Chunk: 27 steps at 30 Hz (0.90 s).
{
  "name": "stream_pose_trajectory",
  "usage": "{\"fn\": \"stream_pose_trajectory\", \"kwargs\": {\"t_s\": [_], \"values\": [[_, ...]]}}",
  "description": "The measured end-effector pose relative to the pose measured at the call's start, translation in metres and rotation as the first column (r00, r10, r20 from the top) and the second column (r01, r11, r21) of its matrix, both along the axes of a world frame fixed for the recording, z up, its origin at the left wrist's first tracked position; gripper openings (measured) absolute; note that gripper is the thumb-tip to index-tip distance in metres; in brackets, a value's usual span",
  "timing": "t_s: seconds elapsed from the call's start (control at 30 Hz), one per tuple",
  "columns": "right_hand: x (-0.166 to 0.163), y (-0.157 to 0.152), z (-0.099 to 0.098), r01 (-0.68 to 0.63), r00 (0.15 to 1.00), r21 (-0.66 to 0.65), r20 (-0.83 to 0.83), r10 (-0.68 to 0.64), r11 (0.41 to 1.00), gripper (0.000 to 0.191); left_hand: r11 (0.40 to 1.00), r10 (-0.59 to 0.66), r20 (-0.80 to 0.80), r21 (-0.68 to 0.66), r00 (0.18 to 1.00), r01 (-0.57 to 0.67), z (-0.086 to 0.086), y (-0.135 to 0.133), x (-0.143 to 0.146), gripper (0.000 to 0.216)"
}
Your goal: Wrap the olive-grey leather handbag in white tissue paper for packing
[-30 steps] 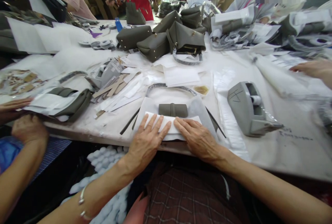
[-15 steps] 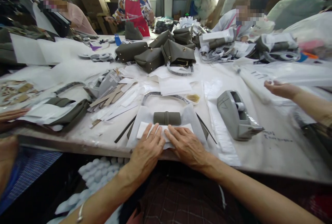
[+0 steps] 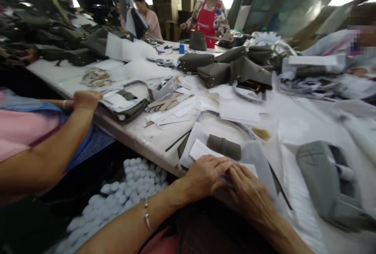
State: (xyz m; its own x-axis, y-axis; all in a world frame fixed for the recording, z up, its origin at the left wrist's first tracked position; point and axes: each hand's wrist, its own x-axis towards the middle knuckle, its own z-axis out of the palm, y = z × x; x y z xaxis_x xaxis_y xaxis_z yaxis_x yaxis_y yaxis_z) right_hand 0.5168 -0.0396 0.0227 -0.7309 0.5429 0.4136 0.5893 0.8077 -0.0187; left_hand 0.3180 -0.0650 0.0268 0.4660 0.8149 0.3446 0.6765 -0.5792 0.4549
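An olive-grey handbag (image 3: 223,146) lies flat before me at the near table edge, its looped handle (image 3: 226,118) wrapped and pointing away. White wrapping sheet (image 3: 255,151) and a folded white strip (image 3: 202,150) cover part of it. My left hand (image 3: 204,175) curls over the bag's near edge, fingers together and thumb lower down. Close beside it, my right hand (image 3: 249,189) bends its fingers over the same edge, the fingertips of both hands nearly meeting. Both hands look closed on this covered edge; what lies under the fingers is partly hidden.
A grey tape dispenser (image 3: 323,183) stands at right. Several olive handbags (image 3: 214,73) are heaped farther back. Paper and card strips (image 3: 167,103) lie left of my bag. A co-worker's hands (image 3: 86,99) are by another wrapped bag (image 3: 133,109). White rounded pieces (image 3: 135,179) fill the space below the table.
The view has swung left and tilted. My hands, flat on the white strip before, now curl over the bag's near edge. The left co-worker's arms have come further into view.
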Motion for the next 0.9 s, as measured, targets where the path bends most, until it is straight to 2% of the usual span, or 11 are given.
{"fn": "stream_pose_trajectory", "kwargs": {"t_s": [0.13,0.27,0.33,0.4,0.43,0.5,0.53,0.6,0.7,0.77,0.9], "values": [[0.006,0.001,0.001,-0.026,0.998,0.013,0.065,0.025,1.000,0.043,0.983,0.139,-0.076,0.134,0.987,-0.128,-0.013,-0.018,0.011,0.045],[0.009,0.003,0.004,-0.039,0.992,0.036,0.125,0.035,0.999,0.052,0.959,0.139,-0.094,0.262,0.986,-0.110,-0.036,-0.058,0.002,0.039],[0.009,0.001,0.006,-0.039,0.989,0.050,0.147,0.031,0.998,0.055,0.958,0.156,-0.005,0.244,0.988,-0.150,-0.057,-0.087,-0.018,0.033],[0.008,0.000,0.008,-0.024,0.987,0.055,0.163,0.015,0.998,0.058,0.934,0.329,0.051,0.128,0.943,-0.333,-0.082,-0.116,-0.050,0.028],[0.007,-0.001,0.009,-0.018,0.986,0.057,0.165,0.008,0.998,0.058,0.896,0.443,0.003,0.022,0.896,-0.443,-0.094,-0.130,-0.069,0.026],[0.006,-0.001,0.010,-0.014,0.986,0.052,0.169,0.005,0.999,0.058,0.670,0.690,-0.210,-0.179,0.693,-0.721,-0.113,-0.152,-0.109,0.021],[0.006,-0.002,0.010,-0.016,0.985,0.047,0.170,0.008,0.999,0.057,0.580,0.748,-0.260,-0.192,0.611,-0.792,-0.119,-0.161,-0.128,0.021],[0.006,-0.001,0.010,-0.014,0.986,0.036,0.165,0.008,0.999,0.057,0.434,0.818,-0.327,-0.187,0.473,-0.881,-0.125,-0.171,-0.160,0.023],[0.007,-0.001,0.009,-0.001,0.988,0.026,0.155,-0.003,1.000,0.058,0.323,0.851,-0.371,-0.188,0.371,-0.928,-0.125,-0.170,-0.185,0.026],[0.007,0.000,0.008,0.008,0.988,0.022,0.153,-0.011,1.000,0.057,0.323,0.837,-0.386,-0.225,0.388,-0.919,-0.124,-0.163,-0.188,0.026],[0.007,-0.001,0.007,0.011,0.988,0.023,0.155,-0.014,1.000,0.057,0.418,0.742,-0.406,-0.341,0.533,-0.842,-0.123,-0.157,-0.183,0.024]]}}
